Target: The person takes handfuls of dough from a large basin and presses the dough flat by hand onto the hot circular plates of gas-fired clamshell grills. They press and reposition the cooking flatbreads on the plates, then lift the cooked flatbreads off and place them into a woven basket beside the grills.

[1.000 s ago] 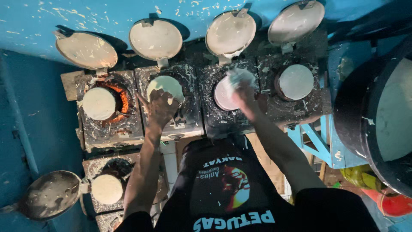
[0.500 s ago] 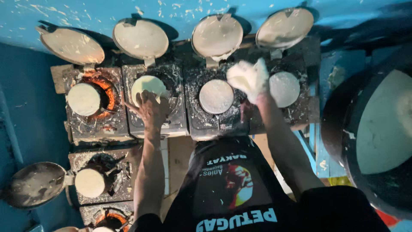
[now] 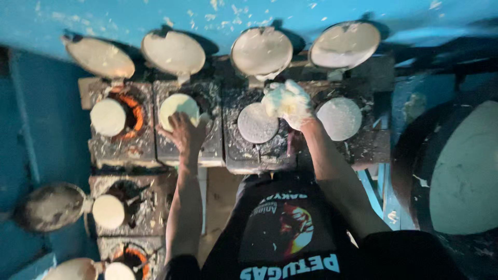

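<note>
My left hand (image 3: 182, 134) rests on the near edge of a pale round flat disc (image 3: 177, 109) lying on the second burner block. My right hand (image 3: 288, 103) is coated in whitish dough and grips a lump of it, held above the gap between two grey round plates (image 3: 256, 122) (image 3: 339, 118). A row of four round hinged lids (image 3: 262, 52) stands open behind the plates. The leftmost plate (image 3: 108, 117) carries a pale disc with orange glow around it.
Two more burner blocks with pale discs (image 3: 108, 211) and open lids (image 3: 50, 206) sit at the lower left. A big dark tub (image 3: 415, 171) with pale contents stands at the right. A blue wall (image 3: 311, 15) runs behind the lids.
My right hand has lifted off the third plate with a lump of dough and moved right. The third plate now shows bare grey. My left hand stays at the second disc.
</note>
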